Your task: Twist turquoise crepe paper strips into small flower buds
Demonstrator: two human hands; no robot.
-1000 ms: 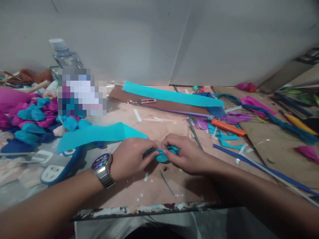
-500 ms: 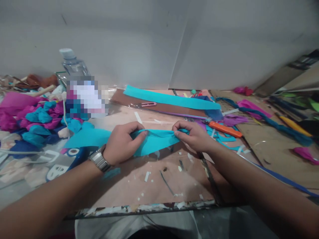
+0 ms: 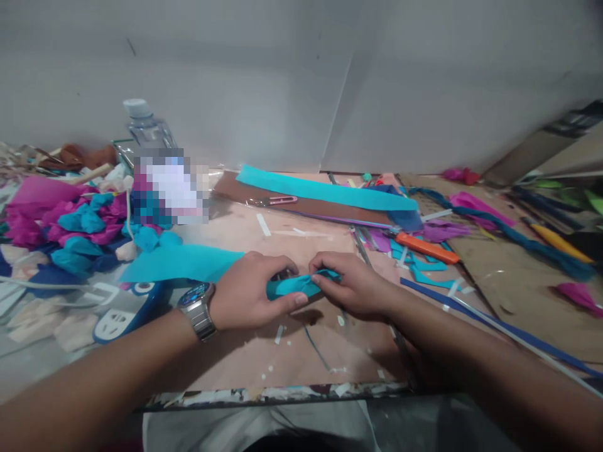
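Note:
A strip of turquoise crepe paper (image 3: 188, 262) runs from the left of the work surface into my hands, where it is bunched narrow. My left hand (image 3: 257, 290), with a metal watch on the wrist, curls round the strip, thumb in front and fingers behind. My right hand (image 3: 351, 282) pinches the gathered end between thumb and fingertips, close to the left fingertips. Part of the paper is hidden inside the left hand.
Behind lie another turquoise strip (image 3: 325, 188), brown sheets (image 3: 226, 186) and small pink thread snips (image 3: 280, 200). An orange cutter (image 3: 426, 248) lies right. Left are a clear bottle (image 3: 151, 132), crumpled magenta and turquoise paper pieces (image 3: 82, 218) and a blue-white power strip (image 3: 127, 311).
Both hands have come closer together and slightly lower. The stretch of turquoise paper between them is shorter and more gathered, and more of it shows left of my left hand.

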